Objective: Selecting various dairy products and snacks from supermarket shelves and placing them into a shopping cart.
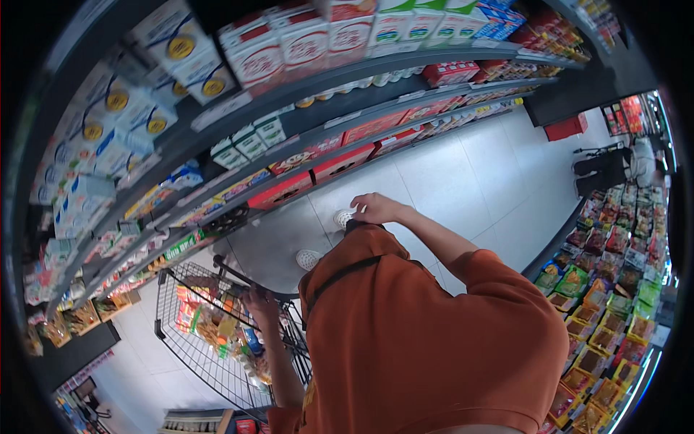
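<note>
A black wire shopping cart (187, 358) stands beside me at the lower left, with packaged snacks and bottles (227, 331) in it. My left hand (260, 306) is at the cart's rim near its black handle (244, 278); it looks dark and partly blurred, and its grip cannot be made out. My right hand (374, 208) hangs beside my dark trousers, fingers loosely curled and apart, with nothing seen in it. My orange shirt fills the lower middle of the view.
Shelves with milk cartons (252, 54) and red boxes (344, 163) curve along the top and left. A sloped display of packaged foods (602, 339) stands at the right. Another person (607, 165) is at the far right. A red box (565, 127) lies near a shelf end.
</note>
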Tool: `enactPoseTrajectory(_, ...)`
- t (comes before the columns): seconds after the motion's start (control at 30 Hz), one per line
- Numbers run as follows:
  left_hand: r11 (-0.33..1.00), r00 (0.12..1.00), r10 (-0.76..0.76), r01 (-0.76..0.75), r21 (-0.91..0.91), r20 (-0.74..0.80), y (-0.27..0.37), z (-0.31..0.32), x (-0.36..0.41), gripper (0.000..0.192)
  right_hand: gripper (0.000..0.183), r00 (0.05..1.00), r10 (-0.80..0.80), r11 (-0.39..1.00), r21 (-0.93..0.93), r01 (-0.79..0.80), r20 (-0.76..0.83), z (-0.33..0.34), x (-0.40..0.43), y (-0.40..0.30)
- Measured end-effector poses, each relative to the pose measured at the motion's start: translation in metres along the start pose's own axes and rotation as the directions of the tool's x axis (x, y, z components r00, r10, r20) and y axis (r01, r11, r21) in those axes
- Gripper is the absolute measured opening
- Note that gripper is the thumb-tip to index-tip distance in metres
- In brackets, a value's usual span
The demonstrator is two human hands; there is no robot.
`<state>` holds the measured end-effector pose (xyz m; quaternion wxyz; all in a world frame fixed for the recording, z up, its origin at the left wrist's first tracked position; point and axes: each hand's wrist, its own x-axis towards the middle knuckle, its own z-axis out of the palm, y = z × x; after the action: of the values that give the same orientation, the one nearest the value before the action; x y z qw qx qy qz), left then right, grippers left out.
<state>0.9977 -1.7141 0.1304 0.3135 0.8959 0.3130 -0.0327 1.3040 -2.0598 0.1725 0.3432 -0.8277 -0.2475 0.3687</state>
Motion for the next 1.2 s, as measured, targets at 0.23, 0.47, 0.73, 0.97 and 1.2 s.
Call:
enactPoseTrajectory(0.23,0.992,0.987,0.12,-0.122,0.018,0.106,0.099,0.042,0.007,0.051,0.034,0.752,-0.013,0.86,-0.391,-0.327,-0.659,-0.197,-0.008,0.145)
enactPoseTrajectory(0.47,0.988,0.991,0.137,-0.137,0.065,0.004,0.146,0.043,0.031,0.045,0.044,0.616,-0.247,0.574,-0.625,-0.529,-0.748,-0.354,0.02,0.185)
enactPoseTrajectory(0.73,0.996,0.998,0.035,-0.038,0.075,0.047,0.166,0.061,0.008,0.043,0.042,0.736,-0.222,0.503,-0.721,-0.476,-0.64,-0.383,0.035,0.197)
enactPoseTrajectory(0.97,0.998,0.996,0.023,-0.028,0.06,0.089,0.158,0.074,-0.003,0.043,0.043,0.708,-0.319,0.6,-0.713,-0.363,-0.63,-0.385,0.023,0.216)
enactPoseTrajectory(1.2,0.997,0.996,0.062,-0.064,0.031,0.064,0.165,0.042,0.018,0.039,0.034,0.65,-0.522,0.628,-0.765,-0.145,-0.552,-0.353,-0.045,0.138)
